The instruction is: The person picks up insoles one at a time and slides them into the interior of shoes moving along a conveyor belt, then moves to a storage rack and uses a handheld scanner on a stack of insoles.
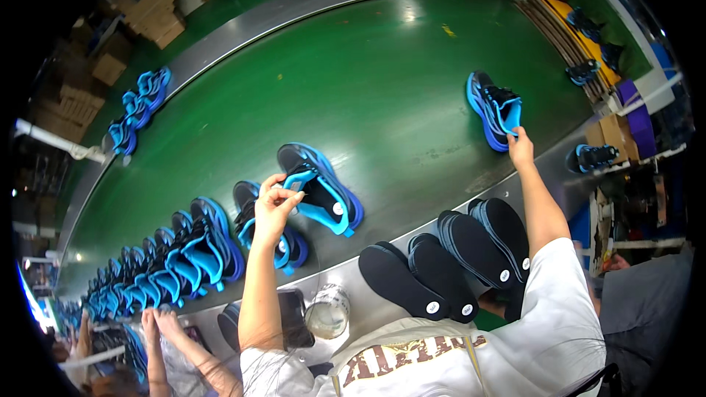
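Note:
My right hand grips the heel collar of a black and blue sneaker, which stands on the green belt to the right. My left hand is closed in a pinch over the near side of another open sneaker; whatever lies between those fingertips is too small to make out. Inside that shoe shows a black insole with a round white sticker. Partly behind my left hand stands another sneaker, also with an insole in it. Stacks of black insoles lie along the metal edge in front of me.
A long row of sneakers lines the belt's near left side. Several more sit at the far left edge. A clear cup and a dark phone rest near my body. Another person's hands are at the left.

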Tool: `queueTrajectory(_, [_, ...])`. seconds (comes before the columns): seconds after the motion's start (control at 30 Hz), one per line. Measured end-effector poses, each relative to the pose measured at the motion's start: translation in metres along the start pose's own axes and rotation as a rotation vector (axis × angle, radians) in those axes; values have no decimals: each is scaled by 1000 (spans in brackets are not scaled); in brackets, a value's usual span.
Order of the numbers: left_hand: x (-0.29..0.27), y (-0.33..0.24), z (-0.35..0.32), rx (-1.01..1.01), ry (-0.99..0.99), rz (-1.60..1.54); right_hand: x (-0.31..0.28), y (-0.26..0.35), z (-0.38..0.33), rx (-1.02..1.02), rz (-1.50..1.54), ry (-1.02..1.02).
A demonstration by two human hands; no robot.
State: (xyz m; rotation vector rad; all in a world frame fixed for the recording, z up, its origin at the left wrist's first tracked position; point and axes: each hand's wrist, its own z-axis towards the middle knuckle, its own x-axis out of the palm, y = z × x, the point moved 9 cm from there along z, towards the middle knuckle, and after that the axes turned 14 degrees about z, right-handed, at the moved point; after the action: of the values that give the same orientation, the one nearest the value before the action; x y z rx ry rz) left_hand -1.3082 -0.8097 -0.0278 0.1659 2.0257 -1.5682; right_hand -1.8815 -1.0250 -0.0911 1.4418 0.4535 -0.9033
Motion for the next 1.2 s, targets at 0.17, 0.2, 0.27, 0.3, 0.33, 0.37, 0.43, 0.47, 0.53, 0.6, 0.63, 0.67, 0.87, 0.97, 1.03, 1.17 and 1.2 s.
queueTrajectory(0.17, [-16,28,-18,-36,-79,-184,44,95,-72,-260,113,100])
queueTrajectory(0.2, [-18,33,-23,-30,-93,-204,57,119,-97,-256,171,166])
queueTrajectory(0.27, [-11,21,-28,-21,-69,-300,69,156,-144,-404,179,213])
queueTrajectory(0.3, [-10,22,-30,-31,-76,-327,80,175,-170,-452,183,297])
queueTrajectory(0.33, [-11,21,-32,-37,-87,-353,82,192,-195,-515,331,299])
queueTrajectory(0.37, [-15,29,-36,-51,-105,-379,92,209,-223,-386,313,496])
queueTrajectory(0.43, [-18,38,-44,-98,-136,-642,70,245,-279,-709,346,485])
queueTrajectory(0.47, [-14,44,-47,-145,-132,-811,62,246,-299,-700,327,575])
queueTrajectory(0.53, [-21,53,-59,-133,-121,-1071,46,232,-335,-663,269,594])
queueTrajectory(0.6, [-21,70,-69,-201,-74,-1258,37,209,-368,-615,173,674])
queueTrajectory(0.63, [-18,77,-72,-243,-92,-1299,32,199,-381,-592,131,688])
queueTrajectory(0.67, [-15,77,-75,-285,-106,-1341,27,193,-390,-566,86,698])
queueTrajectory(0.87, [25,45,-59,-259,90,-1372,19,175,-401,-579,53,716])
queueTrajectory(0.97, [47,4,-36,-129,236,-1078,-6,180,-385,-331,365,786])
queueTrajectory(1.03, [46,-14,-15,126,2,-436,-22,198,-362,-320,502,782])
queueTrajectory(1.17, [91,-81,-8,509,-258,591,-49,228,-286,-537,494,467])
queueTrajectory(1.2, [99,-74,1,378,-109,638,-50,238,-271,-579,485,415])
